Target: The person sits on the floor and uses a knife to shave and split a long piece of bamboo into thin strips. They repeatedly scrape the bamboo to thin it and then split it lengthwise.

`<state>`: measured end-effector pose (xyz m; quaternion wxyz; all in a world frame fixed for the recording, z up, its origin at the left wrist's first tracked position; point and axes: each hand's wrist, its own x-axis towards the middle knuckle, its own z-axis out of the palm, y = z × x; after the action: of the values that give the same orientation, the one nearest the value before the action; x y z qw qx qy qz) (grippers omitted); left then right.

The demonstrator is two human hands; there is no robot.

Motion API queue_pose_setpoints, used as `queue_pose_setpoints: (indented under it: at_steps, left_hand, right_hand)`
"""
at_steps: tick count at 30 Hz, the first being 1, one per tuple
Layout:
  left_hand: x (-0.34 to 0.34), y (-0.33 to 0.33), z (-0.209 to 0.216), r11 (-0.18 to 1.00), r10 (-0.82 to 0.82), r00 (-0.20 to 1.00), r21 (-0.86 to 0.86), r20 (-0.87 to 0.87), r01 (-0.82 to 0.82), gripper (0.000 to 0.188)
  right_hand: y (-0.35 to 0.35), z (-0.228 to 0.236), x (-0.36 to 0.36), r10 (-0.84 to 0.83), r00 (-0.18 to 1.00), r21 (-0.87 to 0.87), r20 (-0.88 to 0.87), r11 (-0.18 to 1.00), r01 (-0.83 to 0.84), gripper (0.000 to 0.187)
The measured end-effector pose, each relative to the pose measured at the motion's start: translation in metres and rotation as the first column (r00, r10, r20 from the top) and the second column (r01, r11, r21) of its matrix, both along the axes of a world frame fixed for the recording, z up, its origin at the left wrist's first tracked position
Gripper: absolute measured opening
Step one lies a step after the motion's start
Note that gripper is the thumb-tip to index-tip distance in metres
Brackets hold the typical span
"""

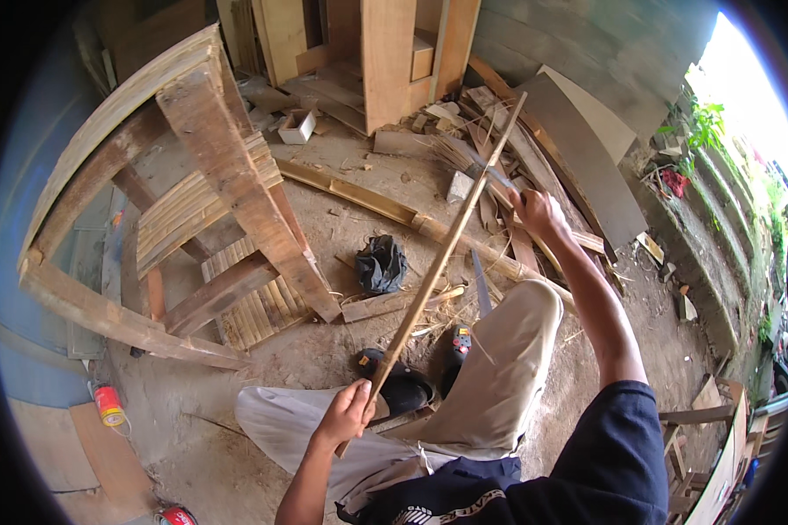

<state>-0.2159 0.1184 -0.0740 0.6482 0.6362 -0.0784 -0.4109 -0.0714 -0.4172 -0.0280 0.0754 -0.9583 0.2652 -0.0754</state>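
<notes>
1. Clock directions were read from the centre of view, 12 at top. Person sat low, knees bent, pale trousers [508,367], black shoes [403,392] at 6.
2. Left hand [346,413], at 6-7 o'clock: fingers closed round the lower end of a long bamboo strip [436,273].
3. Strip slanted from 7 up to 1 o'clock, passing in front of the person's shoe; upper end free.
4. Right hand [541,213], at 2: closed round the grip of a knife [499,175]; grip mostly hidden by the fingers. Blade crossed the strip near its upper end; depth of any cut couldn't be told.
5. Split bamboo pole [427,227] lay on the ground from 10 to past 3, under the strip.
6. Crumpled black plastic bag [381,265] sat about the centre, left of the strip. Saw blade [480,284] pointed toward the shoes at 3-4.
7. Wooden frame with bamboo slats [236,179] filled 8 to 11, tilted.
8. White open box [298,128] at 11; scrap-wood pile [508,131] at 1, beside a grey sheet [578,153] at 2.
9. Red-and-yellow can [109,405] at 8; green plants [707,127] at 2.
</notes>
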Motion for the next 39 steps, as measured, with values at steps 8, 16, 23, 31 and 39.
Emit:
queue_pose_setpoints:
  at_steps: [8,16,23,31,39]
  left_hand:
    - [0.006,0.031,-0.002,0.993,-0.111,0.994,0.053,0.024,0.110,0.029]
    - [0.040,0.117,-0.006,0.972,-0.156,0.988,0.180,0.021,0.149,0.033]
    - [0.029,0.149,0.010,0.898,-0.193,0.976,0.383,-0.099,0.216,0.027]
    - [0.053,0.069,-0.012,0.989,-0.083,0.996,0.126,0.041,0.077,0.027]
    - [0.058,-0.043,0.007,0.991,0.131,0.950,-0.042,0.283,-0.124,0.016]
  right_hand:
    - [-0.079,0.000,-0.033,-0.404,0.900,0.019,0.162,0.914,0.406,0.083]
    - [-0.104,0.018,-0.069,-0.322,0.945,-0.117,0.061,0.938,0.327,0.069]
    - [-0.138,0.029,-0.088,-0.517,0.848,-0.075,0.112,0.847,0.526,0.077]
    - [-0.007,0.015,-0.065,-0.446,0.881,0.744,0.158,0.640,0.190,0.068]
    - [0.154,0.061,-0.045,-0.122,0.892,0.747,0.434,0.602,-0.281,0.056]
